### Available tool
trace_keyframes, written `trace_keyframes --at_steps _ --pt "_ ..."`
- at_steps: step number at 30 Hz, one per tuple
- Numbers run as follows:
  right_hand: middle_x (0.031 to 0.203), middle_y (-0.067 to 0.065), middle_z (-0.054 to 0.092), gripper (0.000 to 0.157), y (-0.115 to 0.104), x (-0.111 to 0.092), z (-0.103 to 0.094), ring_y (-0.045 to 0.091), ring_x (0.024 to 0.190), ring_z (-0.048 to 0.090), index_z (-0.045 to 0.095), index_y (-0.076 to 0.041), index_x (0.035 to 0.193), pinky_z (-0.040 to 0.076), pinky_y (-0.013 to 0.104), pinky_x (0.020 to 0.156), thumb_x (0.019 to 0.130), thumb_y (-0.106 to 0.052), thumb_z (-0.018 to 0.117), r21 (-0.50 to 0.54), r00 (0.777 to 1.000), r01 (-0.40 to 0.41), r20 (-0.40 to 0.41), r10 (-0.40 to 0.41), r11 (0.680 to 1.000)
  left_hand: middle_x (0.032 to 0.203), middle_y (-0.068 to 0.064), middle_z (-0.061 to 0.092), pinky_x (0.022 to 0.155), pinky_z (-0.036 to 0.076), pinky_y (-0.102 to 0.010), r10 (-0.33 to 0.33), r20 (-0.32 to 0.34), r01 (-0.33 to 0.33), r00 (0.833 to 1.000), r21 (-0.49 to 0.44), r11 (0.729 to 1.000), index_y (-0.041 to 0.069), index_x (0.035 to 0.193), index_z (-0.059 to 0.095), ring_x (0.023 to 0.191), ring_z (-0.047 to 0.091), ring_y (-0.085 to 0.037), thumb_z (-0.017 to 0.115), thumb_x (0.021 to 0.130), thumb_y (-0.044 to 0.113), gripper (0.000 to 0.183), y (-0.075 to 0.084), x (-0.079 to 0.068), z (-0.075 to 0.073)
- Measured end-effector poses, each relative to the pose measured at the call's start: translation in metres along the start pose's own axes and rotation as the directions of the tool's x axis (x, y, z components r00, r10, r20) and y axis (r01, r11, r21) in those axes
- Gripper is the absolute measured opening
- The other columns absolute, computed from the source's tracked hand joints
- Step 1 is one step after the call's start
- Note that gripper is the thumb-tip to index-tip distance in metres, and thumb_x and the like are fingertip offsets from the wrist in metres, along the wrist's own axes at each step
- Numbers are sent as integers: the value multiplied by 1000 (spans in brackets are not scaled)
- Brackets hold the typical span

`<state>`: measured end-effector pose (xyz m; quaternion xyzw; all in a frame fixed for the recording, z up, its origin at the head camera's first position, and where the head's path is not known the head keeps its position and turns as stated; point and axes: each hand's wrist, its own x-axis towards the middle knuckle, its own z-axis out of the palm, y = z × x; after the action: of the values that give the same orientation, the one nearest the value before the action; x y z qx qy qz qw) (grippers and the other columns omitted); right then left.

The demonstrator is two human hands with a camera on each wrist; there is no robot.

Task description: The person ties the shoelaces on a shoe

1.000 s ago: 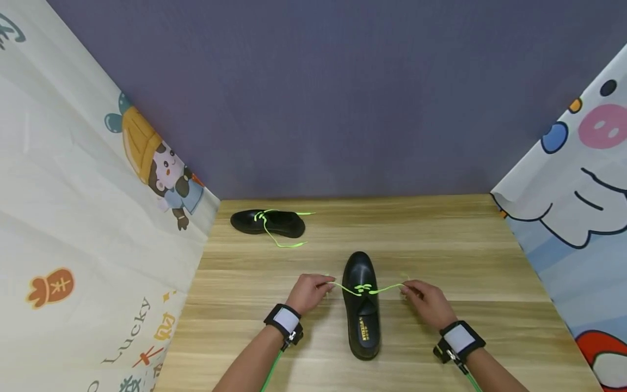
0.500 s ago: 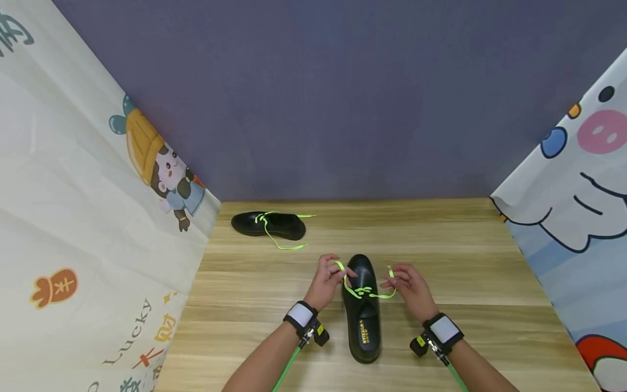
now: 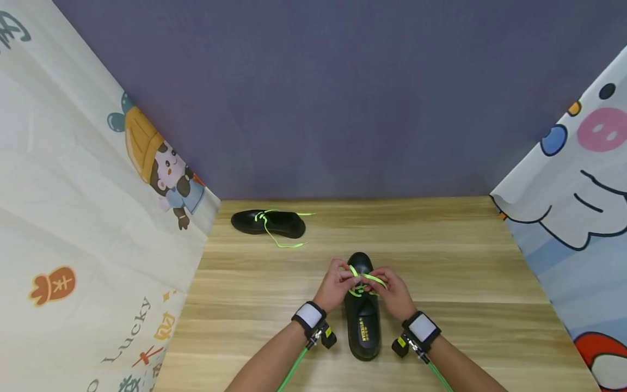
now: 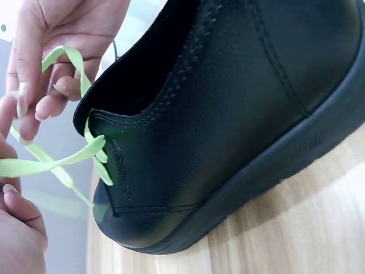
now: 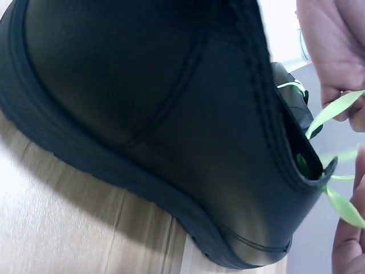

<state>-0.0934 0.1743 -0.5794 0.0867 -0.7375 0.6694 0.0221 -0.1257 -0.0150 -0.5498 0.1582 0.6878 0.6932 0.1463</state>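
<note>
**Neon-green shoelace point(image 3: 375, 279) is pinched by left hand point(image 3: 335, 286) and right hand point(image 3: 397, 294) above black leather lace-up shoe point(image 3: 362, 309)**

Head view: the lace-up shoe is stood upright on the wood-grain tabletop point(image 3: 455, 250), its toe pointed away from the person. The shoelace is grasped with the fingertips of both hands, which are held close together over its lacing. Gold lettering point(image 3: 363, 329) is printed on the insole. Black wristbands point(image 3: 309, 316) are worn on the 2 wrists. A 2nd black shoe point(image 3: 290, 225), laced in the same colour, is placed at the far left, with its loose ends spread.

Left wrist view: the shoe's left side is shown, with a small embossed mark point(image 4: 121, 171) near the lacing. Lengths of shoelace are stretched from there to the fingers.

Right wrist view: the shoe's right side is shown; the hands are cut by the frame edge, so their full grip cannot be told here.
</note>
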Motion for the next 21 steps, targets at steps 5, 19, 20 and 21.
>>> trace_keyframes --at_steps 5,19,20,21 --pt "101 32 67 16 1 -1 4 9 82 67 54 15 110 56 24 74 96 11 57 0 999 -32 -31 32 1000 102 -37 66 81 56 -42 0 23 0 1000 -9 1000 -17 111 53 97 60 -57 55 98 -8 17 14 -9 1" --pt "108 26 68 19 -12 8 7 10 89 68 61 10 112 57 26 77 94 4 65 -70 988 -138 -86 132 988 105 -24 68 82 57 -35 55 -66 -52 996 50 997 -8 110 67 94 68 -32 62 96 -2 16 -10 3 6" --pt "109 24 68 20 -14 9 8 9 90 67 62 9 113 57 25 76 94 2 66 -84 987 -140 -94 132 987 105 -22 68 81 56 -30 50 -73 -46 996 52 998 -6 110 67 94 68 -26 63 96 0 16 -10 4 6" --pt "110 23 68 20 -15 10 8 9 92 66 63 8 112 56 24 77 94 1 67 -96 985 -145 -105 135 985 105 -20 68 80 55 -26 46 -80 -43 996 49 998 -5 109 68 94 68 -21 64 96 1 16 -11 4 6"
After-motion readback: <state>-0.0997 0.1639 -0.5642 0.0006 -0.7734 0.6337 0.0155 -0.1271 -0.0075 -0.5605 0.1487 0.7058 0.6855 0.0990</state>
